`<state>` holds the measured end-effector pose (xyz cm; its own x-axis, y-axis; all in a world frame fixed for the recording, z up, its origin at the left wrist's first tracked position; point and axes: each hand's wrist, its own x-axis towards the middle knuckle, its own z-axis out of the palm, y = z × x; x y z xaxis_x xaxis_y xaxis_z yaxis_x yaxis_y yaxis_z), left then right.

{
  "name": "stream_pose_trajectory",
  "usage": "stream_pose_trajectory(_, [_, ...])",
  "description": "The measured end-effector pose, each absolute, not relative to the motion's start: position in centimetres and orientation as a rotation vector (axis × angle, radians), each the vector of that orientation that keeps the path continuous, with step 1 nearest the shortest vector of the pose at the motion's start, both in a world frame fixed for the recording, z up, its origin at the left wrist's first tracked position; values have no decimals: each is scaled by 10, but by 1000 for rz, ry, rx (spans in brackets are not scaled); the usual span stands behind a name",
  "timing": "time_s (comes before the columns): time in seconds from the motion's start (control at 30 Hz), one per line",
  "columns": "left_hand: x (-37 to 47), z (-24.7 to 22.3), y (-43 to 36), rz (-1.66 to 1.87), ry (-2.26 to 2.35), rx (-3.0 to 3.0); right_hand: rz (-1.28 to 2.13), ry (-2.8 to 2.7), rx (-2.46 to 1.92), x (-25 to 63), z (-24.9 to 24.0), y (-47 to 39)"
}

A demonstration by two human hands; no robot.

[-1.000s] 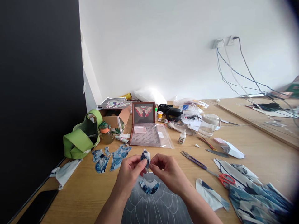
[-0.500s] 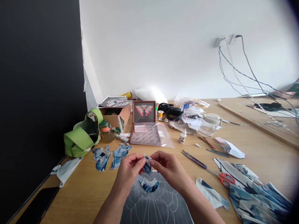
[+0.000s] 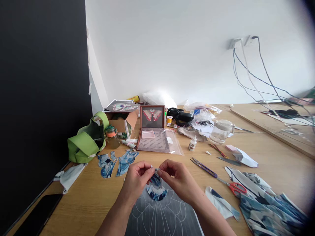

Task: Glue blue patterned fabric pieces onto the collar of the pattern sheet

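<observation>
Fabric piece (image 3: 155, 180) above dark sheet (image 3: 161, 218)

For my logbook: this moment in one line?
left hand, right hand: pinching small blue-white cloth piece | below: flat grey sheet with white curves

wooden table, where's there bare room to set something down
The wooden table is bare between the black phone and left forearm, and right of the folded white paper, beyond the blue-and-white fabric heap. It is crowded along the back, from the green fabric bag to the clear jug.
</observation>
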<state>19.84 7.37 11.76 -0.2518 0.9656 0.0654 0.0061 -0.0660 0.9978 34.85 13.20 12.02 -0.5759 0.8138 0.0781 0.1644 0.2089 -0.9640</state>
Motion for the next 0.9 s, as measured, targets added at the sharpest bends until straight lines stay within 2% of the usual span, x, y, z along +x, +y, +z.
stream_pose_trajectory(0.23, [197,117,74,1410,1380,1156,1353,-1915,-918,347,120,131])
stream_pose_trajectory(0.43, [197,117,74,1536,1535,1287,1097,-1876,-961,349,129,126])
stream_pose_trajectory(0.9, [212,108,69,1667,1719,2038,1181,-1865,-1019,347,122,123])
